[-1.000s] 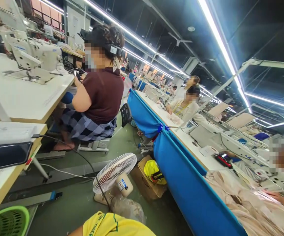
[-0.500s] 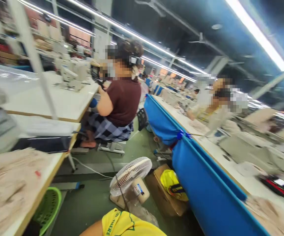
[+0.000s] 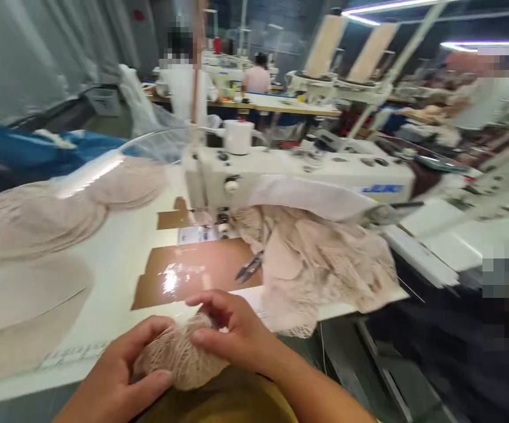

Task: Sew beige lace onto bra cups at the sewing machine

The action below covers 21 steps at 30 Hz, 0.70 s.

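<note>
A small bunch of beige lace fabric (image 3: pixel 186 355) is gathered between my hands at the table's near edge. My left hand (image 3: pixel 124 367) is closed on its left side, thumb below and fingers above. From the right, my right hand (image 3: pixel 241 332) pinches the upper part of the same piece between thumb and fingers. Just beyond, the sewing machine (image 3: pixel 298 170) stands over a brown taped plate (image 3: pixel 206 264). Dark thread snips (image 3: pixel 250 267) lie on the plate's right end. A crumpled pile of beige lace (image 3: pixel 325 258) rests right of them.
Stacked beige fabric pieces (image 3: pixel 38 217) cover the left of the white table (image 3: pixel 117 258). A clear curved sheet (image 3: pixel 104 164) arches behind them. Thread cones (image 3: pixel 325 44) stand on machines at the back right. A person in white (image 3: pixel 184 88) is farther off.
My view has swung from the aisle with the floor fan to the sewing machine table. Both my hands and the lace fabric between them have come into view.
</note>
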Motion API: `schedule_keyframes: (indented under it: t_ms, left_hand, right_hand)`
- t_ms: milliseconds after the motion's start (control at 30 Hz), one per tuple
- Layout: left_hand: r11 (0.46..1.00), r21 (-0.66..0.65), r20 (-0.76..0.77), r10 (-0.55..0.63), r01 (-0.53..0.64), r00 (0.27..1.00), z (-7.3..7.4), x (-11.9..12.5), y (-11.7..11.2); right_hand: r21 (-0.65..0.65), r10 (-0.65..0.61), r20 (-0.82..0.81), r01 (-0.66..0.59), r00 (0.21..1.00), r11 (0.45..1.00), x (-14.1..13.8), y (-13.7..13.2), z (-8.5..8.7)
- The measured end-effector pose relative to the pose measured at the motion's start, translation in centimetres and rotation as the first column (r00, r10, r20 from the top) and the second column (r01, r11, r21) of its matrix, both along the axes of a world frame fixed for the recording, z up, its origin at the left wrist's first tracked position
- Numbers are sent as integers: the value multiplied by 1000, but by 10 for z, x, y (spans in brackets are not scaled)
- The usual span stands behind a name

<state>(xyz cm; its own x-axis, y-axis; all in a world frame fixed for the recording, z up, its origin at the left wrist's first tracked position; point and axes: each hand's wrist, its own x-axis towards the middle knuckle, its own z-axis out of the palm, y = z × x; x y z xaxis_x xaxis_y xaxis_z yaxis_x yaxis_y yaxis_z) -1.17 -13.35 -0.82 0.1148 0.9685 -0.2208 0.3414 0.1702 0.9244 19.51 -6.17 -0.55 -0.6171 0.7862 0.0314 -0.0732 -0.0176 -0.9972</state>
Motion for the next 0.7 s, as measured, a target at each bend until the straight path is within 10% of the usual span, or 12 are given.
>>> schedule_keyframes:
  t_ms: [167, 367, 567, 700]
  left_hand:
    - [988, -90, 192, -103, 122, 976, 22, -8, 1]
    - [996, -88, 471, 33, 10, 882, 10, -10, 4]
    - [996, -60, 412, 84, -65, 908, 8, -10, 0]
    - [1000, 9, 306, 19, -23, 952, 9, -2, -2]
  right_hand:
    - [37, 48, 134, -53, 990, 998, -18, 2, 7]
    - [252, 24, 228, -83, 973, 964, -36, -1, 9]
    - [456, 40, 284, -172, 958, 873, -26, -6, 12]
    - [369, 75, 394, -232, 916, 900, -18, -8, 19]
